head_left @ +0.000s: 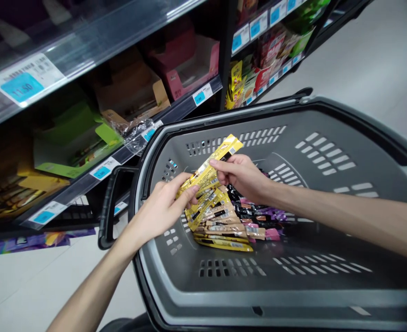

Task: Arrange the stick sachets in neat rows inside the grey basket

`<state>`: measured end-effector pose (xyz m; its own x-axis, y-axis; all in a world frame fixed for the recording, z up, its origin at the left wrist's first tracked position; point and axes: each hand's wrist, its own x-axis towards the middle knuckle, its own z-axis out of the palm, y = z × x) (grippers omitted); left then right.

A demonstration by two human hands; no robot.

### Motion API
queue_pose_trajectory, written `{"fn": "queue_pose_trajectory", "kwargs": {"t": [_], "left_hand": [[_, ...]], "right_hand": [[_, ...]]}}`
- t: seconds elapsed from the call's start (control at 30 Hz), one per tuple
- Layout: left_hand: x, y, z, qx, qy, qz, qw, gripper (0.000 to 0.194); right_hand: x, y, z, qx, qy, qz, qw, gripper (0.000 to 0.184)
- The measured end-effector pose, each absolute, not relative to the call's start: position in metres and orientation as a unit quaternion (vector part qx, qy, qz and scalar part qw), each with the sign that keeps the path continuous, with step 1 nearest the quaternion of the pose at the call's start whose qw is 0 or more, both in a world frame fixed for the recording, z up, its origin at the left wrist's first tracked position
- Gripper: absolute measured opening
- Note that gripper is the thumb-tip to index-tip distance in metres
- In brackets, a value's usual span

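Note:
My left hand is closed around the lower left end of a long yellow snack packet. At the packet's upper right part, my right hand pinches it between thumb and fingers. The packet is tilted, held above a grey shopping basket with slotted walls. Beneath my hands, several more yellow and tan packets lie fanned out on the basket's floor. Black, pink and purple packets lie beside them, partly covered by my right hand and forearm.
Shop shelves with price labels run along the left and back. They hold a green box, a brown box, a pink box and hanging yellow bags. The basket's black handle sticks out toward the lower shelf.

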<state>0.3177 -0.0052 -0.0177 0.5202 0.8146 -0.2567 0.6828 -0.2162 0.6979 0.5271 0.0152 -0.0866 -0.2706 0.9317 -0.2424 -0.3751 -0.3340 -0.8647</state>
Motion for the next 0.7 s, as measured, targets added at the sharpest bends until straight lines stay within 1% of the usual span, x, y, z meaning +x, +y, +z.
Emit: {"fn": "queue_pose_trajectory", "kwargs": {"t": [0.07, 0.17, 0.37, 0.47, 0.6, 0.63, 0.7], "left_hand": [[0.3176, -0.0058, -0.0180, 0.781, 0.486, 0.065, 0.387, 0.032], [0.3174, -0.0062, -0.0179, 0.789, 0.492, 0.052, 0.364, 0.033], [0.3175, -0.0047, -0.0171, 0.790, 0.499, 0.038, 0.354, 0.028], [0.3179, -0.0041, -0.0182, 0.790, 0.499, 0.046, 0.353, 0.025], [0.3182, -0.0068, -0.0185, 0.798, 0.508, 0.072, 0.316, 0.023], [0.3182, -0.0076, -0.0183, 0.799, 0.506, 0.084, 0.314, 0.025], [0.3178, -0.0081, -0.0182, 0.800, 0.492, 0.114, 0.325, 0.026]], "right_hand": [[0.5262, 0.0151, -0.0879, -0.401, -0.357, 0.708, 0.459, 0.038], [0.5257, 0.0143, -0.0883, -0.396, -0.362, 0.704, 0.466, 0.038], [0.5247, 0.0124, -0.0873, -0.401, -0.353, 0.704, 0.468, 0.037], [0.5243, 0.0115, -0.0858, -0.391, -0.337, 0.719, 0.466, 0.030], [0.5247, 0.0109, -0.0814, -0.387, -0.326, 0.729, 0.461, 0.036], [0.5251, 0.0111, -0.0804, -0.387, -0.318, 0.733, 0.460, 0.035], [0.5260, 0.0121, -0.0791, -0.378, -0.291, 0.751, 0.456, 0.023]]}}
